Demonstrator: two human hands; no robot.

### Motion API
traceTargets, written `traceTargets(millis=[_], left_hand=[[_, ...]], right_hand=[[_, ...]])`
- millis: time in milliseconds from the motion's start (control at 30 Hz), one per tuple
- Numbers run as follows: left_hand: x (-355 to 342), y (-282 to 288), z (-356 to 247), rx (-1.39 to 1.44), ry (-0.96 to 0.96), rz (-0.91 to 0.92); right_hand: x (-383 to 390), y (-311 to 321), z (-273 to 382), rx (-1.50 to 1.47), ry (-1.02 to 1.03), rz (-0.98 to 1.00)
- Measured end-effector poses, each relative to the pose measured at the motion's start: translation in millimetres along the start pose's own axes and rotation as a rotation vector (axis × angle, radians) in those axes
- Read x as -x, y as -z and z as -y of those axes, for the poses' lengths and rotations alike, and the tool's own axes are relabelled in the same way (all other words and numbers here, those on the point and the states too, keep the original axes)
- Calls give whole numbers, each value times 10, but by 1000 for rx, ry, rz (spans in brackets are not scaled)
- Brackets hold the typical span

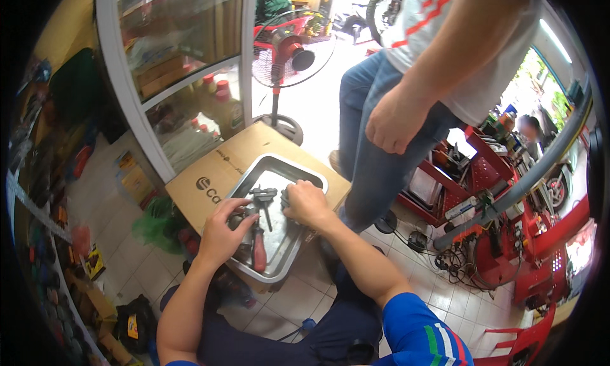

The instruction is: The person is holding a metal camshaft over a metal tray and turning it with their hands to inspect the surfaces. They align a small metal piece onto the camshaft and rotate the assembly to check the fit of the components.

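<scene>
A shallow silver metal tray [277,279] rests on a cardboard box. In it lie a dark metal part with a thin stem [263,197] and a screwdriver with a red handle [258,251]. My left hand [222,231] is over the tray's left side, fingers curled and thumb bent toward the forefinger; a small dark thing shows between them, too hidden to name. On the right side of the tray, my right hand [308,204] is closed round a dark metal part [285,197], mostly covered by the fingers.
The cardboard box [184,185] stands before a glass cabinet [190,93] and a red fan [286,54]. Another person in jeans [375,124] stands close at the right. Red tool racks [483,156], cables and a grey pipe [508,197] fill the right side.
</scene>
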State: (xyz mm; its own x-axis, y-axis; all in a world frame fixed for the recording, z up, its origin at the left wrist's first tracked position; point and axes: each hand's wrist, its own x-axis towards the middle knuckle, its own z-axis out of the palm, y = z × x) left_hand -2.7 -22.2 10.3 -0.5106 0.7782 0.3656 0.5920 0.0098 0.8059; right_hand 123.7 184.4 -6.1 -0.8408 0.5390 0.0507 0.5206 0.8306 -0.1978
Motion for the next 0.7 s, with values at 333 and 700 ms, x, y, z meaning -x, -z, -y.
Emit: traceTargets(millis=[333,700], left_hand=[[-51,-164,25,227,44,-37],[-275,-164,65,667,272,45]], right_hand=[[181,283,-77,-478,281,-175],[285,133,74,-899,378,-110]])
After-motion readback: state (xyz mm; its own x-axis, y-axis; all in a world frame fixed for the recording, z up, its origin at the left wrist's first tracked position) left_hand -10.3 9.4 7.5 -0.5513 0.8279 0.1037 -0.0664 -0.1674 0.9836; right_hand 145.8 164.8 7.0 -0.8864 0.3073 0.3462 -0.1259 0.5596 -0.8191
